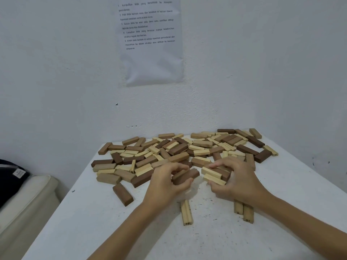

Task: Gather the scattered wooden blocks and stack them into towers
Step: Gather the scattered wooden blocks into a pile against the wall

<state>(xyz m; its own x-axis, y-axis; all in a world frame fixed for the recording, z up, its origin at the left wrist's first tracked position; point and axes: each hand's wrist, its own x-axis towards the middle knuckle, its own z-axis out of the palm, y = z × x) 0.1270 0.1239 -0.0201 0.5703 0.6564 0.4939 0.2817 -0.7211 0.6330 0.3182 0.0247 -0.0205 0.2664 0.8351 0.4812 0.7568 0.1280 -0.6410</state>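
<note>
Several wooden blocks in pale, tan and dark brown lie scattered in a pile (pixel 180 149) across the far half of the white table (pixel 97 228). My left hand (pixel 165 186) grips dark brown blocks (pixel 187 176) at the pile's near edge, fingers curled over them. My right hand (pixel 236 181) grips a small bunch of pale and brown blocks (pixel 214 175), thumb underneath. A pale block (pixel 186 212) lies on the table below my left hand. Two tan blocks (pixel 244 211) lie side by side under my right wrist. No tower stands on the table.
A lone dark block (pixel 123 194) lies apart at the pile's near left. White walls meet in a corner behind the table, with a printed instruction sheet (pixel 152 42) taped up. A cushioned seat (pixel 24 201) with a dark item (pixel 11 175) sits left of the table.
</note>
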